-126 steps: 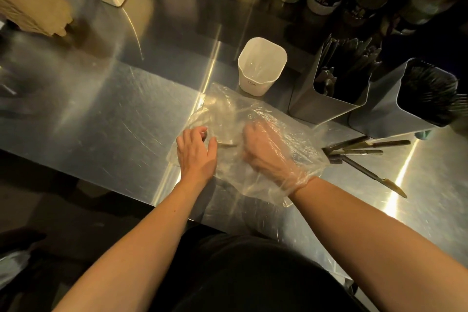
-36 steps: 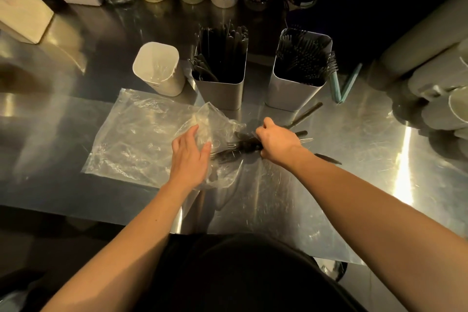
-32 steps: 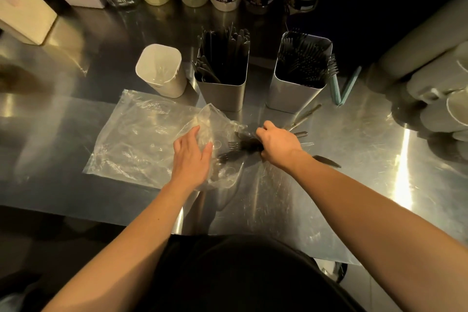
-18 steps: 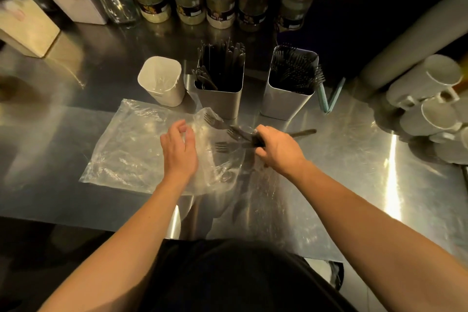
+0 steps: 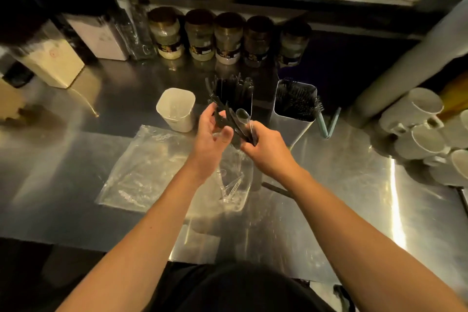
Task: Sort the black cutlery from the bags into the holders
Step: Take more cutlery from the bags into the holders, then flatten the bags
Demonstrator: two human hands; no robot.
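My right hand [image 5: 264, 148] grips a bundle of black cutlery [image 5: 229, 121] lifted above the steel counter, with a clear plastic spoon among the pieces. My left hand [image 5: 211, 132] meets the bundle from the left, its fingers on the fork ends. Just behind stand two steel holders: the middle holder [image 5: 249, 106] with black knives and the right holder [image 5: 295, 119] full of black forks. A clear plastic bag [image 5: 152, 167] lies flat on the counter below my left arm, with clear cutlery in it. One black knife [image 5: 277, 189] lies on the counter under my right forearm.
A white square cup [image 5: 177, 110] stands left of the holders. Several jars [image 5: 228, 38] line the back. White mugs [image 5: 420, 129] are stacked at the right, beside a grey pipe [image 5: 405, 63]. Green straws [image 5: 326, 124] lean by the fork holder. The counter's front edge [image 5: 101, 243] is near my body.
My right hand lifted the black cutlery off the counter and up in front of the holders. My left hand left the bag and joined the bundle.
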